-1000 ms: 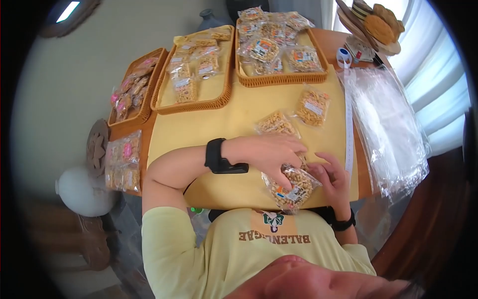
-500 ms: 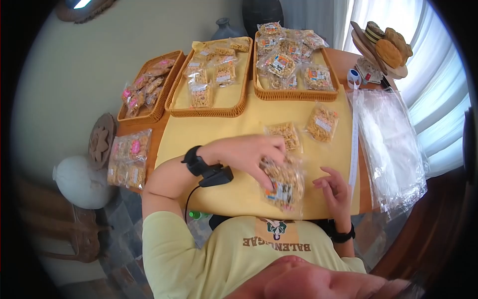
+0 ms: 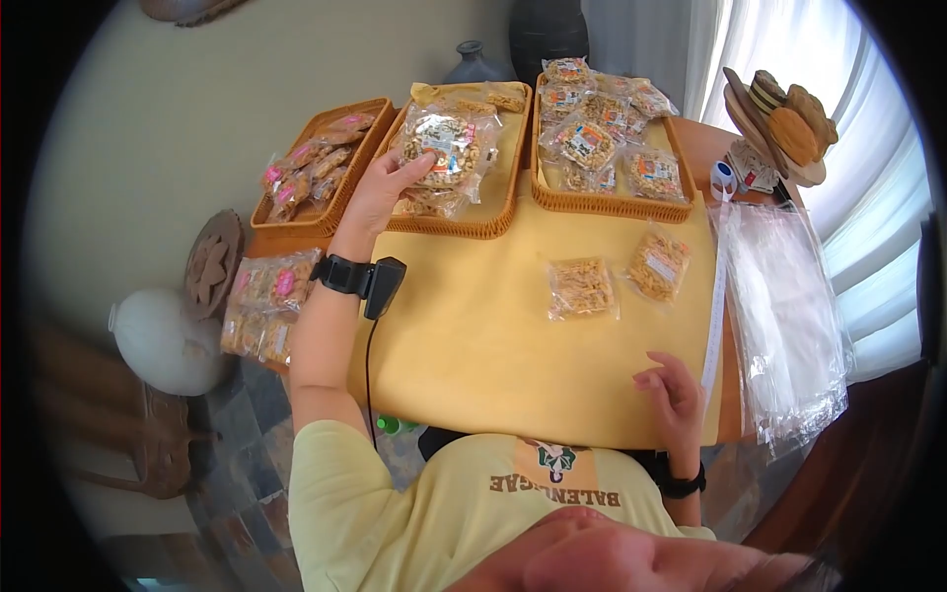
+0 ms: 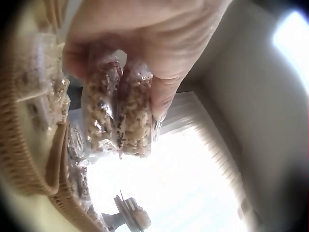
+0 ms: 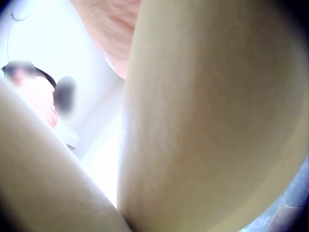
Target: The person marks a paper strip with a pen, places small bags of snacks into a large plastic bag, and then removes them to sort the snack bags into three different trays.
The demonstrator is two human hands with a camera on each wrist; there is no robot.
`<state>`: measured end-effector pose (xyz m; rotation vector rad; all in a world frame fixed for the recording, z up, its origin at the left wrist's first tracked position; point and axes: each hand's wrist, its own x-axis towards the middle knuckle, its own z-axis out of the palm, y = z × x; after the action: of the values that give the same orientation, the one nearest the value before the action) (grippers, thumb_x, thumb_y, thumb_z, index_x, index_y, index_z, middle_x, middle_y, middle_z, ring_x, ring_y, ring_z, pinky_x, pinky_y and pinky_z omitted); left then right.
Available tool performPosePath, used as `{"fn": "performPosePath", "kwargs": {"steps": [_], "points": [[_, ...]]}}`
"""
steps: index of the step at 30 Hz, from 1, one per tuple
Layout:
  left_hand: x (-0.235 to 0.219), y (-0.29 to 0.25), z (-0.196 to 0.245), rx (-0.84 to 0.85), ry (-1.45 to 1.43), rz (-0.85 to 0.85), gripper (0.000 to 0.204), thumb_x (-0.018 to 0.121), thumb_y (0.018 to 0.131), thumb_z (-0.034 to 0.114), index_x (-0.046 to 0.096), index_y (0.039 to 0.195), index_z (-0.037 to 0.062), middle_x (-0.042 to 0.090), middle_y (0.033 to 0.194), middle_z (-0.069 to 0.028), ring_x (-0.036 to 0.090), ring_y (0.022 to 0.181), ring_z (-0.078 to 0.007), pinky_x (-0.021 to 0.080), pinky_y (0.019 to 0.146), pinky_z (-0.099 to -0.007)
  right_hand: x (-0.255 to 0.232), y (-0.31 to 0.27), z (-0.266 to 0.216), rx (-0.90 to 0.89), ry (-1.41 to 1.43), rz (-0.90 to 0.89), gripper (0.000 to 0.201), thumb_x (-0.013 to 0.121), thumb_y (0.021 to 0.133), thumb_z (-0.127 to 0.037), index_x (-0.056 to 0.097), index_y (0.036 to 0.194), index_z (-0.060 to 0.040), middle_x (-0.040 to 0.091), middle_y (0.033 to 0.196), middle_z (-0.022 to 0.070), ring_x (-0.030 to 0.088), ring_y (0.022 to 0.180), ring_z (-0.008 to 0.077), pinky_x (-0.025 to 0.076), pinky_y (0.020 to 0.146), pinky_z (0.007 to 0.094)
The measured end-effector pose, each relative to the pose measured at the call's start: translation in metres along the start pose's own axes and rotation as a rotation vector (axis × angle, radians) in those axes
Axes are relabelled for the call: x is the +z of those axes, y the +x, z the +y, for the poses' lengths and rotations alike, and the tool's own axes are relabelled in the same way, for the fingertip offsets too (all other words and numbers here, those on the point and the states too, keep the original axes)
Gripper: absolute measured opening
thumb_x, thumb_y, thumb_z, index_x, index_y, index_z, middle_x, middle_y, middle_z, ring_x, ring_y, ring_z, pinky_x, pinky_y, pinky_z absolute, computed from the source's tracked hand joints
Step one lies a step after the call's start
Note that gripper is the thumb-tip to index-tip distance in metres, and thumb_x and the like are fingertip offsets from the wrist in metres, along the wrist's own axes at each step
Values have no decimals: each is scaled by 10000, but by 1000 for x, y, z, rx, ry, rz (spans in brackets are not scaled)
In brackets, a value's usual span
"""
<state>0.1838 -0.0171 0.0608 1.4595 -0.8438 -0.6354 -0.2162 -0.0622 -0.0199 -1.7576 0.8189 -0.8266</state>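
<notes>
My left hand (image 3: 375,189) is over the near part of the middle wicker tray (image 3: 456,229), gripping two clear-wrapped nut snack packets (image 3: 449,148) with a printed label on top. Seen from the left wrist, the packets (image 4: 136,116) stand side by side between thumb and fingers. More snack packets lie on the tray's yellow lining, partly hidden beneath the held ones. Near the front right of the table my right hand (image 3: 676,400) holds nothing, its fingers loosely bent. Two snack packets, one square-on (image 3: 582,288) and one tilted (image 3: 659,264), lie on the yellow cloth.
A right wicker tray (image 3: 612,203) is heaped with labelled packets; a left tray (image 3: 380,111) holds pink-labelled ones. Flat packets (image 3: 258,321) lie at the left table edge. Clear plastic bags (image 3: 784,316), a white-and-blue roll (image 3: 723,180) and a decorative stand (image 3: 789,133) are on the right.
My left hand has gathered the labelled packets off the cloth and carried them up and left to the middle tray. My right hand has let go and stays near the front right.
</notes>
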Motion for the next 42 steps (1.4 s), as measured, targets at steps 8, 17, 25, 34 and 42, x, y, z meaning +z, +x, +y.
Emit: {"fn": "performPosePath", "kwargs": {"steps": [8,17,25,34,42], "points": [[57,36,15,-55,16,-111,412,655,709,428,583,864,53,564,716,17,464,542,-42,321,473,-160,-1,-2,7,29,44,-16,188,512,814,-22,543,998,0,609,726,61,585,687,97,466,611,219],[173,113,5,-10,75,-347,420,660,698,426,571,826,35,528,624,7,447,474,-66,320,403,-206,-2,-3,12,-11,20,-23,185,526,806,-57,555,987,-27,611,720,42,579,638,86,451,566,201],[227,122,-3,300,773,-44,597,637,690,351,426,1138,18,424,1120,-253,480,981,-364,411,821,-418,-4,-4,8,-47,-48,-27,180,524,801,-54,567,975,-44,621,733,40,582,618,92,451,553,204],[187,68,7,751,838,-267,321,604,732,203,520,999,47,529,939,-147,535,834,-293,428,695,-370,-4,-5,8,-87,-67,-28,178,530,799,-43,569,972,-40,619,728,41,575,584,100,442,528,212],[144,-48,-1,858,1080,-592,460,641,696,326,492,1008,23,561,838,-140,546,782,-291,425,675,-378,-3,-5,10,-84,-32,-35,186,536,798,-43,567,982,-43,612,723,37,542,534,94,425,494,209]]}}
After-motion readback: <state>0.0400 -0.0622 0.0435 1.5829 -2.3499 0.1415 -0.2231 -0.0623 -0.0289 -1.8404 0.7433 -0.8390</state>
